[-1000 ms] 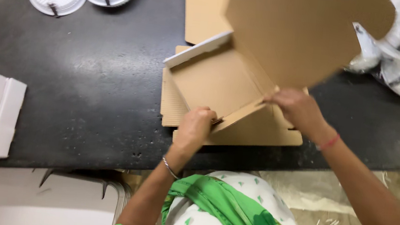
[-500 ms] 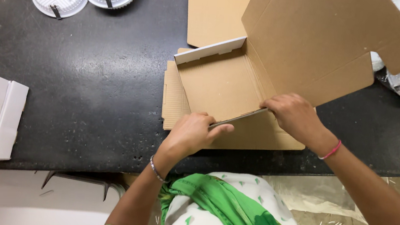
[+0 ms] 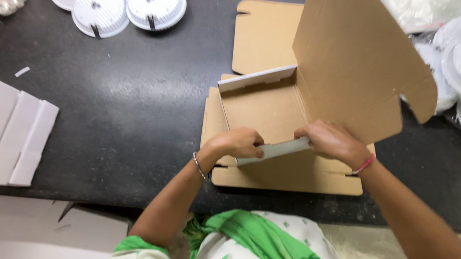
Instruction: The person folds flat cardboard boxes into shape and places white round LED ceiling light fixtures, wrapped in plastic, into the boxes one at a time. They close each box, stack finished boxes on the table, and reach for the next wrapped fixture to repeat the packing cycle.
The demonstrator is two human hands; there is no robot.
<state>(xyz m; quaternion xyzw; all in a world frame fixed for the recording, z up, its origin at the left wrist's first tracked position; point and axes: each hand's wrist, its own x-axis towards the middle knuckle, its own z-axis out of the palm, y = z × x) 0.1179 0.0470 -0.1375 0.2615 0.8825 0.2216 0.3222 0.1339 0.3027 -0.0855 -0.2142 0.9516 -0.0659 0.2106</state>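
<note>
On the dark desk [image 3: 104, 107], close to the near edge, sits a brown cardboard box [image 3: 260, 107] that is half folded. Its big lid [image 3: 353, 62] stands up on the far right side. The left hand [image 3: 237, 143] and the right hand [image 3: 327, 140] are both closed on the near flap [image 3: 276, 150] — a long strip, white on its outside — pinching it from each end. If the hands push too hard, the thin card could crease in the wrong spot or tear at a corner, I think, and the tall lid might flop down onto the fingers. The card looks stiff, flat and a bit rough. Far left lie round white lamp parts [image 3: 155, 3] with ribbed backs, hard and smooth, and at the left edge — folded white boxes [image 3: 5, 132].
</note>
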